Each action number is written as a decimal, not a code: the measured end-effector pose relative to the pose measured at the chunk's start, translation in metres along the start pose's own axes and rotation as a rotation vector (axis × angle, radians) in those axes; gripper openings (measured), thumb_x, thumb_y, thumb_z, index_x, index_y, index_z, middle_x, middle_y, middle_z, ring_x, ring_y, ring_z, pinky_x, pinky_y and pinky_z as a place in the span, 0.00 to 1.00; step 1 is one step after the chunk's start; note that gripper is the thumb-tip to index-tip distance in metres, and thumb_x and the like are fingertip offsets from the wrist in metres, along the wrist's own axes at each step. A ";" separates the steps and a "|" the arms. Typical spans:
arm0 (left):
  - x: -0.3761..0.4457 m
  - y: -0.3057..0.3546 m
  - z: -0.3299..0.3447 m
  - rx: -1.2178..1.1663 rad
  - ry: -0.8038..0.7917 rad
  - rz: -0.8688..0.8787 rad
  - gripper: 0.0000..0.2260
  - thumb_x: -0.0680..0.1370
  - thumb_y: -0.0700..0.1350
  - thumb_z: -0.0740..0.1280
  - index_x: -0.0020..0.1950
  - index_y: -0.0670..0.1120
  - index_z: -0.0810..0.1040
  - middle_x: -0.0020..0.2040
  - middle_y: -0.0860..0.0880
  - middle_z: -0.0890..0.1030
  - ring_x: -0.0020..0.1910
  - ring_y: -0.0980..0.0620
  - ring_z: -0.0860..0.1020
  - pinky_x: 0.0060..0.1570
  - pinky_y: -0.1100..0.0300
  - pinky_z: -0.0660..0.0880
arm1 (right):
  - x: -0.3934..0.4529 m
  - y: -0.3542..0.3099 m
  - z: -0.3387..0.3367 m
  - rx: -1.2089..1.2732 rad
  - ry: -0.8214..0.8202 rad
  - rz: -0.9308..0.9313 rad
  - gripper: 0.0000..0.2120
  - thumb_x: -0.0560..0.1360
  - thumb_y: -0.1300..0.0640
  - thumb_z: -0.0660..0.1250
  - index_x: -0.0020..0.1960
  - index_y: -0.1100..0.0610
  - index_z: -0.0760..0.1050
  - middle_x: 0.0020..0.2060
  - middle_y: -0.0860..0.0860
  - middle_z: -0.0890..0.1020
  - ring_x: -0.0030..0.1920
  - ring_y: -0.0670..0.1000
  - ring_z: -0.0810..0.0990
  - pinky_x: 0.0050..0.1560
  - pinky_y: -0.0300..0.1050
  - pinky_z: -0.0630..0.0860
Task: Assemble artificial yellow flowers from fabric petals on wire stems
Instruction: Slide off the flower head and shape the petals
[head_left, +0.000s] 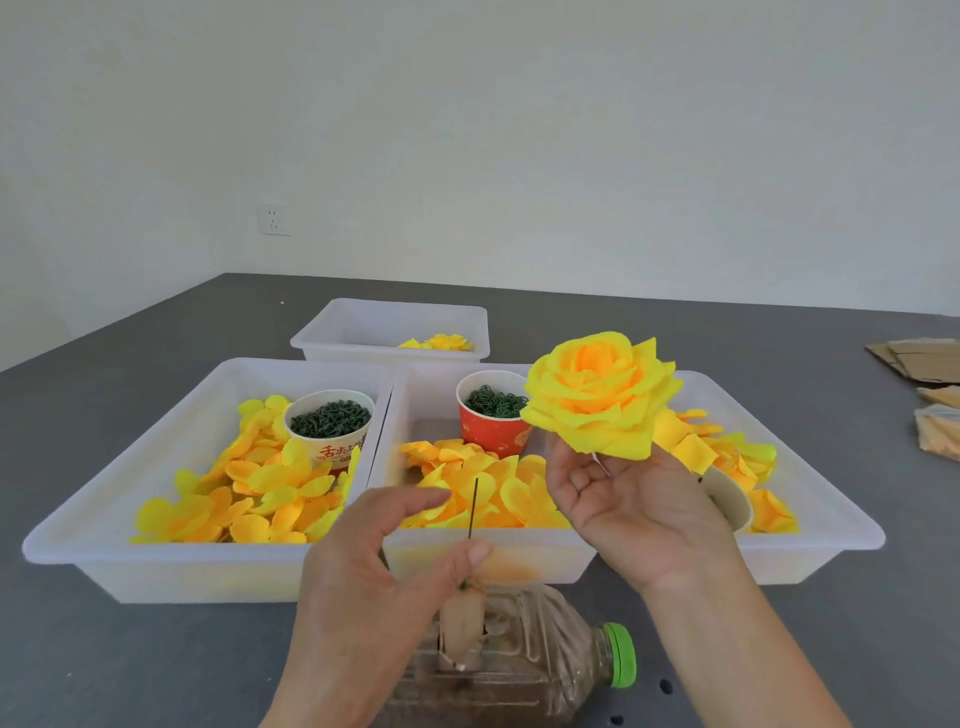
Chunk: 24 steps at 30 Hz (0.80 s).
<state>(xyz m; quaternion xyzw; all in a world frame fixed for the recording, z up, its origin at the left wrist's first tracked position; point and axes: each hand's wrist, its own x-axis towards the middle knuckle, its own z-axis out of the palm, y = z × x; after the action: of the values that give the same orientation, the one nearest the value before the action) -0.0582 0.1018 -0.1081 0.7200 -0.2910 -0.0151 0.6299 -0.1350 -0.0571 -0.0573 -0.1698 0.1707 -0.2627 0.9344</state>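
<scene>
Holding a finished yellow flower (602, 397) up over the right tray (810, 566), the right hand (631, 512) curls its fingers round the base under the petals, palm turned toward the camera. The left hand (374, 587) hovers low at the table's near edge, its thumb against a thin dark wire (473, 509) that stands upright from a holder on a plastic bottle (561, 654) lying on its side, green cap to the right; the forefinger stretches out straight above, so the hand is half spread, and whether the wire is pinched cannot be told. Behind the hands, two white trays sit side by side, rims touching, the left tray (104, 551) and the right one both heaped with loose yellow petals (249, 499), each with a paper cup of green parts. A smaller tray (374, 317) stands farther back. Bare grey table (130, 660) stretches to the left and front, with cardboard scraps (919, 358) at the far right edge.
</scene>
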 end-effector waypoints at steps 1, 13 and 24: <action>0.002 0.007 0.000 0.015 0.022 0.061 0.25 0.54 0.63 0.78 0.48 0.68 0.76 0.48 0.73 0.76 0.52 0.75 0.70 0.43 0.74 0.66 | 0.001 0.001 -0.001 0.006 0.001 -0.010 0.11 0.61 0.61 0.66 0.42 0.64 0.75 0.34 0.58 0.81 0.39 0.54 0.79 0.31 0.45 0.80; 0.053 0.047 0.018 -0.090 0.012 0.136 0.10 0.67 0.59 0.67 0.46 0.58 0.79 0.40 0.66 0.82 0.45 0.68 0.78 0.40 0.77 0.71 | 0.032 0.017 0.009 -0.059 -0.185 -0.061 0.07 0.63 0.65 0.66 0.35 0.62 0.83 0.40 0.59 0.84 0.39 0.55 0.83 0.39 0.46 0.80; 0.097 0.051 0.020 -0.469 -0.134 -0.219 0.06 0.74 0.40 0.68 0.49 0.42 0.81 0.37 0.48 0.83 0.31 0.55 0.81 0.28 0.65 0.76 | 0.064 0.028 0.010 -0.060 -0.205 0.022 0.15 0.64 0.63 0.67 0.51 0.63 0.76 0.45 0.59 0.79 0.42 0.55 0.79 0.36 0.43 0.80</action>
<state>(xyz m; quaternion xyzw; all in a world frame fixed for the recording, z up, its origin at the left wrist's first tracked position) -0.0060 0.0392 -0.0317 0.5789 -0.2409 -0.1981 0.7534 -0.0676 -0.0670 -0.0750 -0.2216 0.0837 -0.2284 0.9443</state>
